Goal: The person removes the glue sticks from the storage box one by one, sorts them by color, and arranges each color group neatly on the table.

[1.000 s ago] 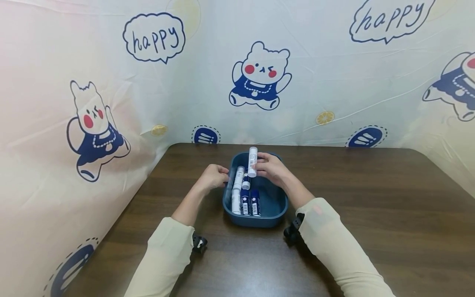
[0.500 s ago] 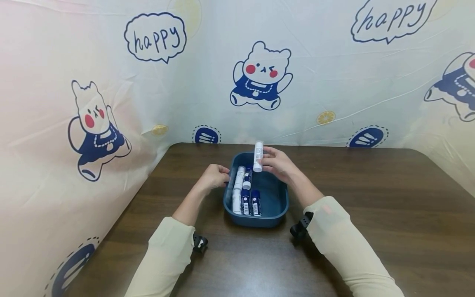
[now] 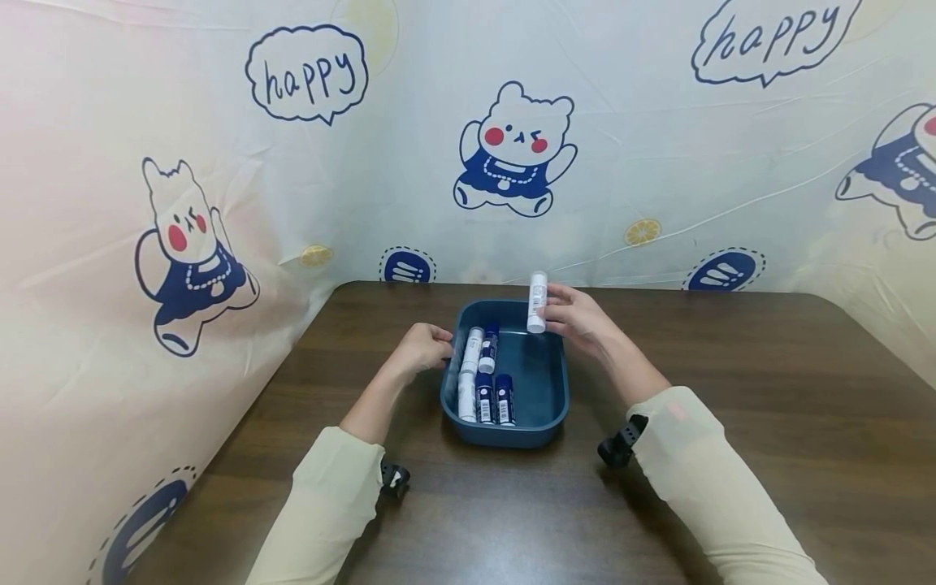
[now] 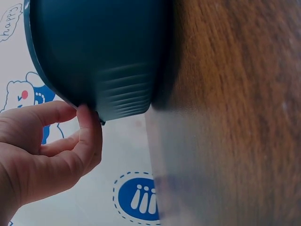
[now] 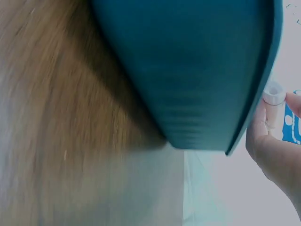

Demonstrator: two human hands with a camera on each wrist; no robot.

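My right hand holds a white glue stick with a printed label between thumb and fingers. It is upright, slightly tilted, over the far right corner of a dark blue plastic basket. In the right wrist view the end of the white glue stick shows past the rim. With thumb and fingertips my left hand pinches the basket's left rim, as the left wrist view also shows. Inside, along the left side, lie white glue sticks and several dark blue glue sticks.
The basket stands on a brown wooden table. Behind and to the left hangs a pale printed curtain with cartoon bears. A small black wrist camera sits at the left sleeve, another black wrist camera at the right.
My right hand has moved right and a little away with the white glue stick, from over the basket's middle to its far right corner. The left hand stays at the rim.
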